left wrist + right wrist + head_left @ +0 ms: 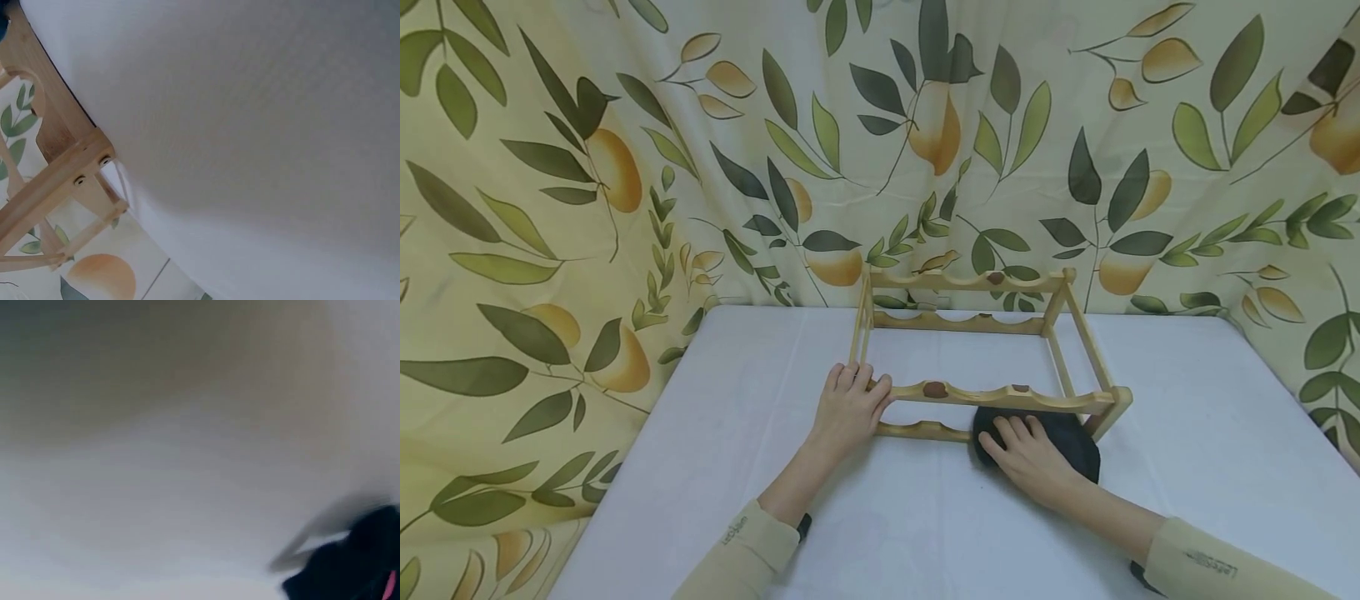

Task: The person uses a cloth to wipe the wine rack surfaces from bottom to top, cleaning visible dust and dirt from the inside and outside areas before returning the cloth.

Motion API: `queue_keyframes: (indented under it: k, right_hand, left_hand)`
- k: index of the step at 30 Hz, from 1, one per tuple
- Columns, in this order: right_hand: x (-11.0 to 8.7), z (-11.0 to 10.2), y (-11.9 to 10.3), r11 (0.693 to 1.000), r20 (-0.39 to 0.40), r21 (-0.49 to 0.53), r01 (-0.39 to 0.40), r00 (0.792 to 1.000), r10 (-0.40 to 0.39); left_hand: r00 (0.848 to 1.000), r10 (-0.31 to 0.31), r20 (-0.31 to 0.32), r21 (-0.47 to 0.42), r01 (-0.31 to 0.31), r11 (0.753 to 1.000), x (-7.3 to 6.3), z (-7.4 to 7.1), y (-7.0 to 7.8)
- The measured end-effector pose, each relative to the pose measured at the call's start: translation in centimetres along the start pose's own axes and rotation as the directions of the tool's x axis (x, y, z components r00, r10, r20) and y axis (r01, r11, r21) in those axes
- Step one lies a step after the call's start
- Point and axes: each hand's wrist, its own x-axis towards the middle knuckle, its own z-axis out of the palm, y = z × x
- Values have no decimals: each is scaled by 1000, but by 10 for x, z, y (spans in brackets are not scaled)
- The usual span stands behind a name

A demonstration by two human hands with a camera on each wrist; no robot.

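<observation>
A light wooden rack (977, 350) with wavy rails stands on the white table (715, 467). My left hand (848, 407) grips the rack's near left post and the end of the upper front rail. My right hand (1026, 452) lies flat, fingers straight, on a dark round cloth (1071, 442) that sits against the lower front rail near the right post. The left wrist view shows the rack's corner joint (75, 169) with two screws above the white tabletop. The right wrist view is blurred; only a dark shape (350, 562) shows at its lower right.
A leaf-and-pear patterned curtain (880, 142) hangs behind and to both sides of the table. The table's left edge (617, 467) runs diagonally toward me. White tabletop stretches to the right of the rack.
</observation>
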Motion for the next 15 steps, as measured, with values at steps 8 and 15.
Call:
queue_keyframes:
  k: [8,15]
  right_hand:
    - [-16,-15,-2,997,-50,74,-10,999,13]
    - [4,-13,-17,995,-76,99,31,997,-24]
  left_hand:
    - [1000,-4,4,-17,4,1000,-2,-1,2]
    - [1000,-12,23,-45,13,999,0,-1,1]
